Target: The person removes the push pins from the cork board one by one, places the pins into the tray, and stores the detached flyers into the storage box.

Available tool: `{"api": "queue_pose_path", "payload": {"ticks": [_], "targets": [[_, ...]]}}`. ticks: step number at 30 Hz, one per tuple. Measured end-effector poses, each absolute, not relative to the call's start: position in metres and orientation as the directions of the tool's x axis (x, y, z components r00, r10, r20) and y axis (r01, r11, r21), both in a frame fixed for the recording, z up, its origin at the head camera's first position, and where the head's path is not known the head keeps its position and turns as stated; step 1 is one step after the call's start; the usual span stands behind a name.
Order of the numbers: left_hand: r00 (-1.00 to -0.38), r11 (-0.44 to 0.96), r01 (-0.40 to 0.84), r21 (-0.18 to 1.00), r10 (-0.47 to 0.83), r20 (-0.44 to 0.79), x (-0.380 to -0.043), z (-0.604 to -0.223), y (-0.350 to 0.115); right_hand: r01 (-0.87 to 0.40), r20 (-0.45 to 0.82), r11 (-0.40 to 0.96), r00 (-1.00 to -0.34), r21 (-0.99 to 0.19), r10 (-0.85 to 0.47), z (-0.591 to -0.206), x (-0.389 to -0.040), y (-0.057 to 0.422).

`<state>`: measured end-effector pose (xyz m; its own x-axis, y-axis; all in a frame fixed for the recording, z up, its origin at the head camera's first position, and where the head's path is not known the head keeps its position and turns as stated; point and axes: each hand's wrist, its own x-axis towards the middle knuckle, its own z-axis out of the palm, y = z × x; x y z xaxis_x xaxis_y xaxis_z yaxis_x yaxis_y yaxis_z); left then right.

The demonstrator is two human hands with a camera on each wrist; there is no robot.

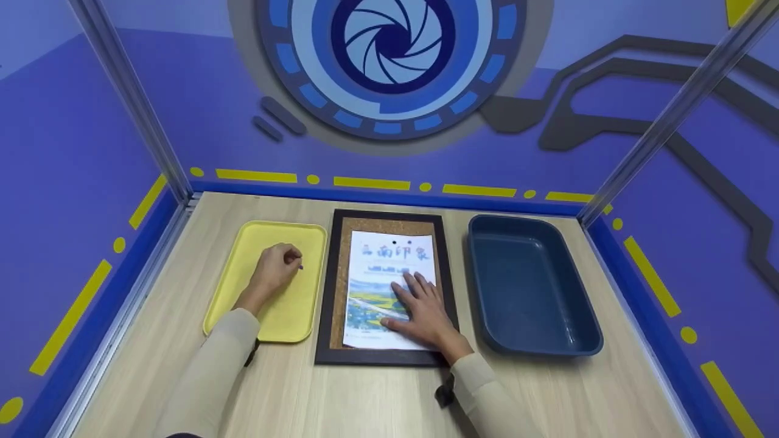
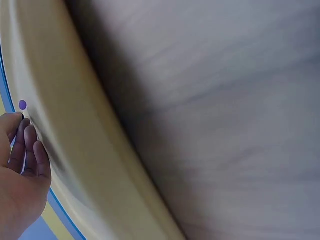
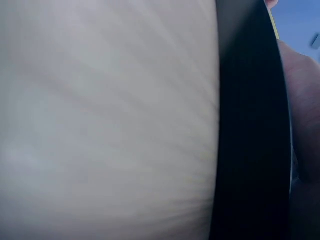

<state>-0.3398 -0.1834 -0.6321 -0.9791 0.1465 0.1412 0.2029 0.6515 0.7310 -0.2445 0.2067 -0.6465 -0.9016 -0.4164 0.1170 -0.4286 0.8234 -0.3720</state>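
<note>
My left hand (image 1: 275, 269) is over the yellow tray (image 1: 286, 325), thumb and fingertips pinching a small purple pushpin (image 1: 300, 267). In the left wrist view its round purple head (image 2: 22, 105) shows just beyond the thumb tip. At centre lies a dark-framed cork board (image 1: 389, 224) carrying a printed sheet (image 1: 365, 304) with a landscape picture and large characters. Spread fingers of my right hand (image 1: 423, 313) rest flat on the sheet's lower right. Two small dark dots (image 1: 394, 242) mark the sheet's top edge. The right wrist view shows only a little of that hand.
To the right of the board stands a deep dark-blue bin (image 1: 523, 286). Purple-blue panels (image 1: 377, 164) with metal corner posts (image 1: 657, 131) enclose the wooden table (image 1: 353, 401) at the back and sides. Tray, board and bin sit side by side.
</note>
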Motion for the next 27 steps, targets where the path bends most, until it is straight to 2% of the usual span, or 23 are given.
{"api": "queue_pose_path", "payload": {"ticks": [11, 22, 27], "targets": [[-0.982, 0.64, 0.189, 0.744, 0.101, 0.162, -0.339, -0.636, -0.184, -0.434, 0.12, 0.823, -0.899, -0.366, -0.421, -0.647, -0.245, 0.207], [-0.992, 0.616, 0.125, 0.778, 0.08, 0.096, -0.335, -0.626, -0.18, -0.44, 0.132, 0.823, -0.897, -0.358, -0.422, -0.647, -0.246, 0.207], [-0.987, 0.624, 0.159, 0.765, 0.089, 0.133, -0.34, -0.619, -0.169, -0.448, 0.144, 0.82, -0.894, -0.357, -0.425, -0.647, -0.246, 0.207]]}}
